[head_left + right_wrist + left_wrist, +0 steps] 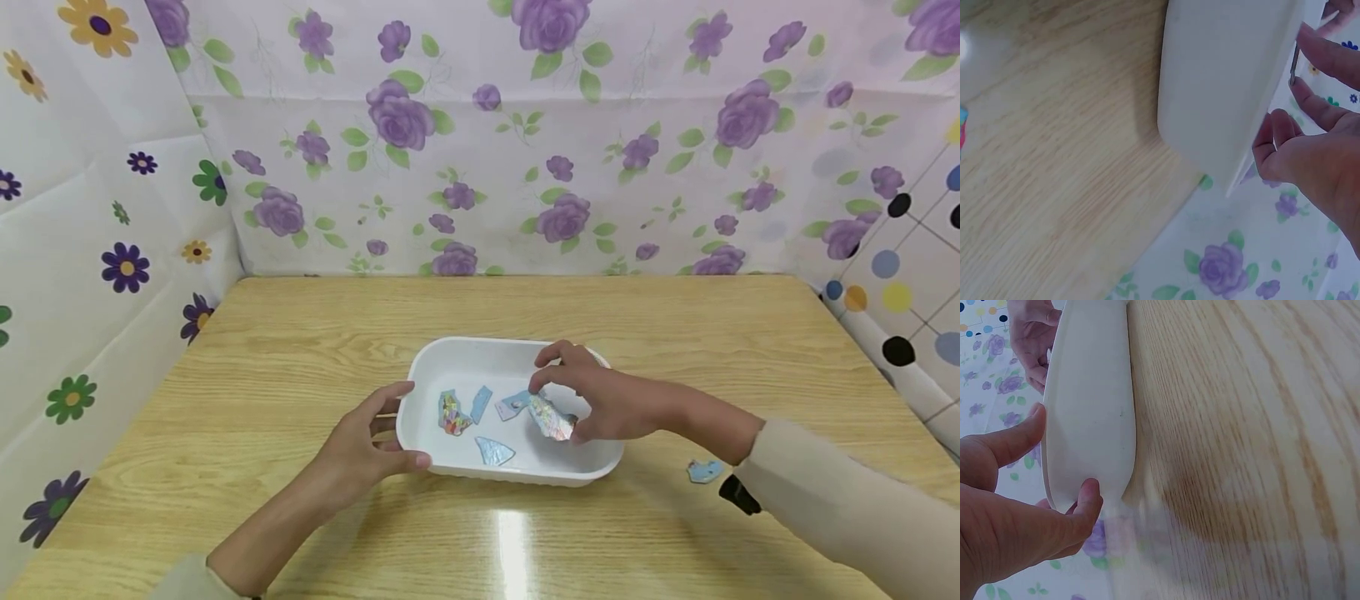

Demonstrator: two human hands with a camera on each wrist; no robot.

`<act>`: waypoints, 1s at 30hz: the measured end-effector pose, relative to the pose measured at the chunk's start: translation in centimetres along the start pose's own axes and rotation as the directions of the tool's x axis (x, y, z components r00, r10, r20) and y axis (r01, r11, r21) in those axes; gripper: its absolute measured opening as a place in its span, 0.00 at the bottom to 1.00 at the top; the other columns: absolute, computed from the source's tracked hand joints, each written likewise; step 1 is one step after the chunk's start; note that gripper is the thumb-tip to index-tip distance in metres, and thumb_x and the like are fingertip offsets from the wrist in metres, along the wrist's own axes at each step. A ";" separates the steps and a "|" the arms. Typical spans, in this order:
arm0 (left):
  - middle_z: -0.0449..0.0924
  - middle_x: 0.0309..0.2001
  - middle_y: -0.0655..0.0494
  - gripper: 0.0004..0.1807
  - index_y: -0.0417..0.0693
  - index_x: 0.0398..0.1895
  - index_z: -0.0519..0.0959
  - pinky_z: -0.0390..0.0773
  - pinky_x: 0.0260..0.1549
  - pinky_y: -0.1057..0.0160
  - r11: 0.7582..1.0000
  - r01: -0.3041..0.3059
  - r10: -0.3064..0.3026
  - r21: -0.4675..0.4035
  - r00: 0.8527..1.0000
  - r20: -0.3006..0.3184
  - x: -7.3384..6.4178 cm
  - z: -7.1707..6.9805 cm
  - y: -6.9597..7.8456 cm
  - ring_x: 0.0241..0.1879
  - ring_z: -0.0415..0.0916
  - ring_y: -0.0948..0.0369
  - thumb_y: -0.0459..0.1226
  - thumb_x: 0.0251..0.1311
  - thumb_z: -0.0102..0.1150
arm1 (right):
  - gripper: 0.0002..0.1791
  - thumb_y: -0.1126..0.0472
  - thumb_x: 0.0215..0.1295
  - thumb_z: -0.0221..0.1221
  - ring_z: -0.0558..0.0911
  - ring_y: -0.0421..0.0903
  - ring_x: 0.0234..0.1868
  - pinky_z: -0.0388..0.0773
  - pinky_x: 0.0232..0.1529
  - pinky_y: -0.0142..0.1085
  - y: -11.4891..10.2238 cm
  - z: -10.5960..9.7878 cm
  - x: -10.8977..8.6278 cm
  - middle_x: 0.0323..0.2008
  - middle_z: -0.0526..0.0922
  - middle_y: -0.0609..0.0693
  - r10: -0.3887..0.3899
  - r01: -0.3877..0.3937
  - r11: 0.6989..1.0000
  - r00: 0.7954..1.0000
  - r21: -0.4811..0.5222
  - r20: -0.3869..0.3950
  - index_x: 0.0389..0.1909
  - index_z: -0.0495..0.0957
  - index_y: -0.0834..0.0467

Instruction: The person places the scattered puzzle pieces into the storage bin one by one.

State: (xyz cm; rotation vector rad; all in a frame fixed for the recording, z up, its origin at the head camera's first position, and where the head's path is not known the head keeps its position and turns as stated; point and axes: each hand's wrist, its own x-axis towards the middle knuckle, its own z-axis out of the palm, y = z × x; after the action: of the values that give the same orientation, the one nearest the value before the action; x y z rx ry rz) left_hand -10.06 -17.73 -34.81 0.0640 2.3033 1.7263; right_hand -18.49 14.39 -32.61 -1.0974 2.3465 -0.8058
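Observation:
A white plastic tray [517, 476] stands on the table with torn pieces of shiny wrapper lying inside. My left hand [348, 446] grips its left end, thumb at the near corner and fingers along the side; the left wrist view shows the fingertips against the tray wall [1091, 400]. Over the right part of the tray, my right hand [611, 402] pinches a silvery, crinkled wrapper piece [551, 419] between thumb and fingers. Its thin edge [1295, 65] shows in the right wrist view. Left of it lie a multicoloured scrap [452, 414] and several pale blue scraps [495, 451].
Another blue wrapper scrap [705, 472] lies on the wooden table [315, 321], right of the tray and near my right sleeve. A black object [739, 495] sits at my right wrist. Flowered sheets [480, 183] hang behind the table and at its left.

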 end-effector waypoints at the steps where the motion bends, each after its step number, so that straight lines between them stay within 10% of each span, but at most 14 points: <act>1: 0.64 0.63 0.42 0.51 0.48 0.72 0.56 0.80 0.50 0.59 1.000 0.000 0.000 0.003 1.000 0.000 0.0 0.0 0.0 0.58 0.72 0.45 0.33 0.45 0.75 | 0.30 0.71 0.53 0.68 0.57 0.55 0.67 0.66 0.61 0.54 -0.1 0.2 0.1 0.67 0.53 0.55 0.002 -0.002 1.000 1.000 -0.009 -0.002 0.56 0.70 0.51; 30: 0.65 0.62 0.42 0.51 0.47 0.72 0.57 0.80 0.51 0.60 1.000 0.002 -0.001 0.023 1.000 -0.015 0.0 0.1 0.2 0.59 0.71 0.46 0.33 0.44 0.76 | 0.29 0.65 0.55 0.69 0.60 0.52 0.62 0.72 0.52 0.49 -0.5 -0.1 -0.5 0.65 0.58 0.55 0.048 -0.043 0.999 0.979 0.032 -0.198 0.58 0.72 0.49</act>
State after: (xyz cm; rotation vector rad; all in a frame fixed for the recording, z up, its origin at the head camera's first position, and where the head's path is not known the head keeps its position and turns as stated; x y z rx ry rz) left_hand -10.02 -17.58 -34.64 0.0539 2.3332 1.7059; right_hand -17.97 14.58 -32.09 -0.9887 2.5053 -0.9677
